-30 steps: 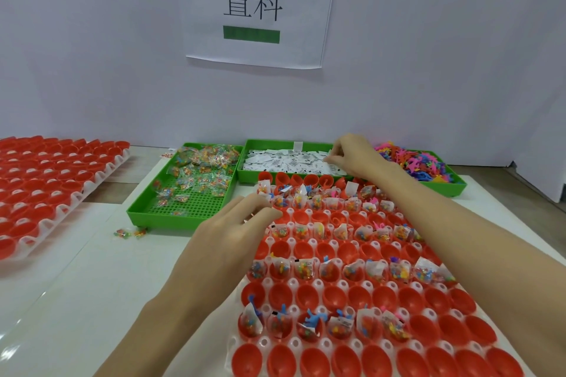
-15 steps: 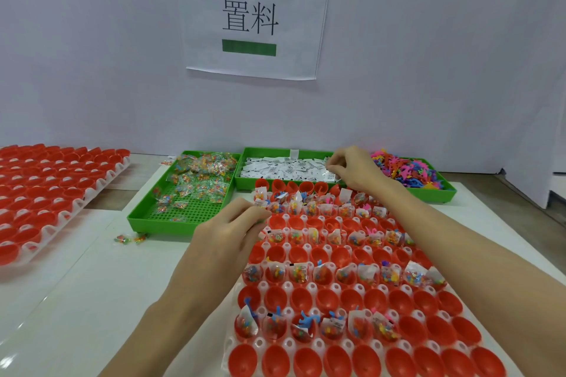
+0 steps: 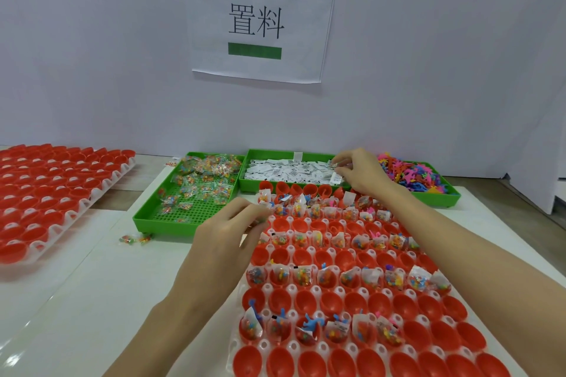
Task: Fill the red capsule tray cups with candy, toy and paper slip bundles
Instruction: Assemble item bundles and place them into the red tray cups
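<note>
The red capsule tray fills the lower right of the frame, its alternate rows of cups already holding bundles and the rows between them bare. Above it, across the middle of the frame, stand three green bins: candy packets at the left, paper slips in the centre, and coloured plastic toys at the right. The right hand reaches over the far end of the tray to the right edge of the slip bin, thumb and fingertips drawn together in a pinch on a white slip; how many it has, the frame does not settle. The left hand hovers at the tray's upper left edge with its fingers curled inward, a little colour at the fingertips hinting at a candy packet, though I cannot tell for certain that it holds anything. The slips are likely featherlight and limp, apt to cling together, so a fingertip pinch at one edge should part a single one best. The candy packets look crinkly and slick, best taken by a sealed end. The toys seem soft and tangle-prone, better lifted by a limb than scooped. A second tray of red cups sits at the left of the frame.
</note>
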A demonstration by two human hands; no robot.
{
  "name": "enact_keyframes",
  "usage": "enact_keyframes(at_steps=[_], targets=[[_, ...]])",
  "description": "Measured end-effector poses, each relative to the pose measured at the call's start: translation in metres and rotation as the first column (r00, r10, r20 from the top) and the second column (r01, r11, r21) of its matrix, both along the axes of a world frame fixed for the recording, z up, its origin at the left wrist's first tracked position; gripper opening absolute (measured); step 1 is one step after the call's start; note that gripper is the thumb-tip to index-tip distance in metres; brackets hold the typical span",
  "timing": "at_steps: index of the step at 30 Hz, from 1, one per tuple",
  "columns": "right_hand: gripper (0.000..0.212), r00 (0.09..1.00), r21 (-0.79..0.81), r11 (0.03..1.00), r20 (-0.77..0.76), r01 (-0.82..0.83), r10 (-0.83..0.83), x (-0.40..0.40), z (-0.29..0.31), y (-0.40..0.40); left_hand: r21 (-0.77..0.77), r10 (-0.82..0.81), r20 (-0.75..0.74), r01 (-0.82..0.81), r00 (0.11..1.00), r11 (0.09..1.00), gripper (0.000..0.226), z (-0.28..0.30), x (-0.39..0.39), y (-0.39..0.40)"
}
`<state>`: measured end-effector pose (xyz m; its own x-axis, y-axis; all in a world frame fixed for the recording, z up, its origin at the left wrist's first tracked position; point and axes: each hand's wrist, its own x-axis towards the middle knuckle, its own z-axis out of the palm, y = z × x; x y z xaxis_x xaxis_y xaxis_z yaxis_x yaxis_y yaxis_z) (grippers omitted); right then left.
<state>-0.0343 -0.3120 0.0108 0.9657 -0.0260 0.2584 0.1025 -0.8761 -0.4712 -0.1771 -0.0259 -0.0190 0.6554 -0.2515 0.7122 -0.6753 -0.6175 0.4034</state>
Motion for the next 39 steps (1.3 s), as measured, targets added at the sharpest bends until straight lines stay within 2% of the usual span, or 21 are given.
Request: enact_keyframes(at_steps=[3, 5, 9, 14, 16, 19, 24, 33, 39], targets=[[0.018, 0.994, -0.021, 1.0, 0.109, -0.008, 0.01, -0.01, 0.006, 0.003, -0.29, -0.076, -0.194, 0.017, 0.978, 0.957, 0.021, 0.001, -0.002, -0.003], [0.017, 0.989, -0.005, 1.0, 0.147, -0.029, 0.029, -0.022, 0.013, 0.005, -0.475, -0.195, -0.37, -0.004, 0.908, 0.88, 0.025, 0.004, -0.004, -0.005], [0.017, 0.977, 0.12, 0.985, 0.186, -0.124, 0.1, -0.064, 0.025, 0.019, -0.649, -0.411, -0.477, 0.003, 0.777, 0.761, 0.025, 0.01, -0.009, -0.009], [0.009, 0.942, 0.312, 0.899, 0.233, -0.308, 0.242, -0.141, 0.021, 0.047, -0.712, -0.559, -0.5, 0.054, 0.662, 0.7, 0.011, 0.016, -0.019, -0.017], [0.011, 0.929, 0.34, 0.872, 0.241, -0.353, 0.282, -0.165, 0.013, 0.055, -0.692, -0.565, -0.525, 0.067, 0.637, 0.719, 0.012, 0.017, -0.023, -0.021], [0.014, 0.924, 0.36, 0.861, 0.267, -0.359, 0.274, -0.188, 0.0, 0.06, -0.624, -0.507, -0.542, 0.084, 0.67, 0.777, 0.012, 0.016, -0.027, -0.026], [0.015, 0.917, 0.392, 0.845, 0.306, -0.365, 0.254, -0.201, -0.009, 0.057, -0.649, -0.574, -0.562, 0.112, 0.596, 0.753, 0.017, 0.012, -0.031, -0.03], [0.019, 0.939, 0.515, 0.794, 0.276, -0.323, 0.203, -0.2, -0.005, 0.046, -0.658, -0.584, -0.529, 0.136, 0.616, 0.74, 0.027, 0.018, -0.032, -0.029], [0.019, 0.961, 0.515, 0.826, 0.254, -0.229, 0.108, -0.191, 0.003, 0.023, -0.635, -0.524, -0.548, 0.084, 0.652, 0.768, 0.014, 0.02, -0.028, -0.024]])
